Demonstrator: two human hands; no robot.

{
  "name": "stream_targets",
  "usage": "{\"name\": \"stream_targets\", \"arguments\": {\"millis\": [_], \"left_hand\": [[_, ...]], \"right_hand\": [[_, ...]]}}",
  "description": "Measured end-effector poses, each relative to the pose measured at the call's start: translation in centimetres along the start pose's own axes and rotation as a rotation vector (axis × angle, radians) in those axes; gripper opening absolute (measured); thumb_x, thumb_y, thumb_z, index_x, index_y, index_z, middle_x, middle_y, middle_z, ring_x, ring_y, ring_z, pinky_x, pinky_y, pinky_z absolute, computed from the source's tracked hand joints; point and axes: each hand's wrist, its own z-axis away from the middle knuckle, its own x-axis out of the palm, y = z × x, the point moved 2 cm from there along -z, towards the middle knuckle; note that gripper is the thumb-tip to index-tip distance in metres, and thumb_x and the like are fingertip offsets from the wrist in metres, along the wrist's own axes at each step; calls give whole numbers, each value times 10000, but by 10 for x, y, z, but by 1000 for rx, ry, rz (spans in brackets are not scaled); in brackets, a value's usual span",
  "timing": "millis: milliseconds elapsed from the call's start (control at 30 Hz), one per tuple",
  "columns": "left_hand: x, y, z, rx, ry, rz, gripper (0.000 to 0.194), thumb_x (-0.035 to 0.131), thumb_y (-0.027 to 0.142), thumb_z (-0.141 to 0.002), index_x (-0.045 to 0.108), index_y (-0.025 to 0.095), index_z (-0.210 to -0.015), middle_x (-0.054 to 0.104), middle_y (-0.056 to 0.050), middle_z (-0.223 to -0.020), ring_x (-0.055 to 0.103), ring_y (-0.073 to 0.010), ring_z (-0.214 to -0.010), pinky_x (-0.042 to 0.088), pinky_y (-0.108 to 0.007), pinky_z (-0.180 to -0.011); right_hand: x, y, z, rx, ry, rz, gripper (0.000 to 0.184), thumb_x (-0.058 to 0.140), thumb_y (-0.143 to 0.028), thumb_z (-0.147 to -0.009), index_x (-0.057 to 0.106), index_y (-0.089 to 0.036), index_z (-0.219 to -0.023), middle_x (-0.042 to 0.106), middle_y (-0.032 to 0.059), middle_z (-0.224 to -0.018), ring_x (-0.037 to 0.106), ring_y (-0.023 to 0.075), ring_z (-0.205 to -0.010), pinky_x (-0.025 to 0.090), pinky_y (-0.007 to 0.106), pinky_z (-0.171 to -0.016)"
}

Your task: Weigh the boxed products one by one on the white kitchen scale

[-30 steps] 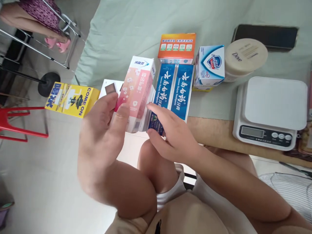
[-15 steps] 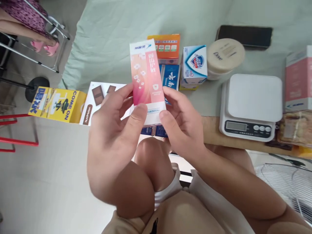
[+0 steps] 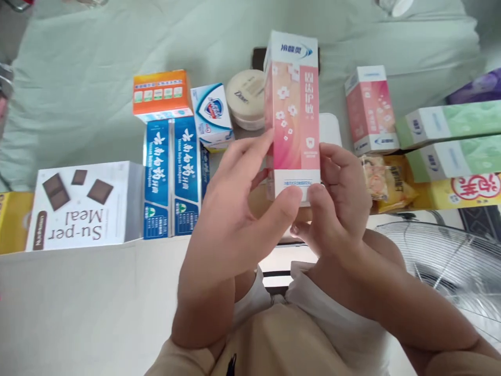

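A pink and white toothpaste box (image 3: 294, 115) stands upright between my two hands, its flowered front towards me. My left hand (image 3: 238, 209) grips its left side and lower edge, thumb on the front. On the other side, my right hand (image 3: 342, 193) holds the lower right edge with the thumb near the bottom corner. Behind the box, a white kitchen scale (image 3: 330, 129) is mostly hidden, and a round Dove tub (image 3: 247, 99) and a dark phone (image 3: 259, 58) show beside it. A similar pink box (image 3: 371, 109) lies to the right.
Left on the table are blue toothpaste boxes (image 3: 157, 177), an orange box (image 3: 161, 94), a white soap box (image 3: 213, 112) and a Su-per Meal box (image 3: 84, 203). Green boxes (image 3: 454, 122) and packaged snacks (image 3: 395, 183) lie right. A fan (image 3: 438, 261) stands at lower right.
The view has swung to the right, bringing the green boxes into sight. The held toothpaste box has turned more upright and now shows its left side; both hands still hold it.
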Motion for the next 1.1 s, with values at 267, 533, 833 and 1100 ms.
{"name": "stream_targets", "arguments": {"millis": [267,533,833,1100], "left_hand": [[58,-21,-35,-42,-50,15,361,664,329,-887,665,257,-1241,621,-75,-1353,634,-270,-1375,624,-401,-1124],[57,-19,-49,-53,-2,-212,371,650,390,-937,650,232,-1272,666,-106,-1407,636,-301,-1347,561,-548,-1154],[53,12,-85,203,68,-448,235,582,284,-979,657,239,-1198,710,-8,-1263,654,-172,-1270,538,-360,-1140],[52,-7,-90,193,53,-301,282,623,276,-966,662,173,-1225,720,-80,-1293,668,-232,-1250,547,-427,-1072]], "right_hand": [[-45,29,-13,155,89,186,427,423,-310,-1020,549,-265,-1425,755,88,-1258,736,231,-1016,640,443,-902],[-59,27,-15,-102,157,136,407,460,-279,-1023,557,-319,-1416,600,72,-1550,516,263,-1532,430,541,-1311],[-76,31,-14,-96,328,98,381,458,-258,-986,605,-355,-1324,655,31,-1465,575,261,-1478,473,531,-1296],[-70,32,-23,-100,176,125,313,497,-297,-991,616,-323,-1279,698,69,-1400,635,314,-1403,513,598,-1214]]}}
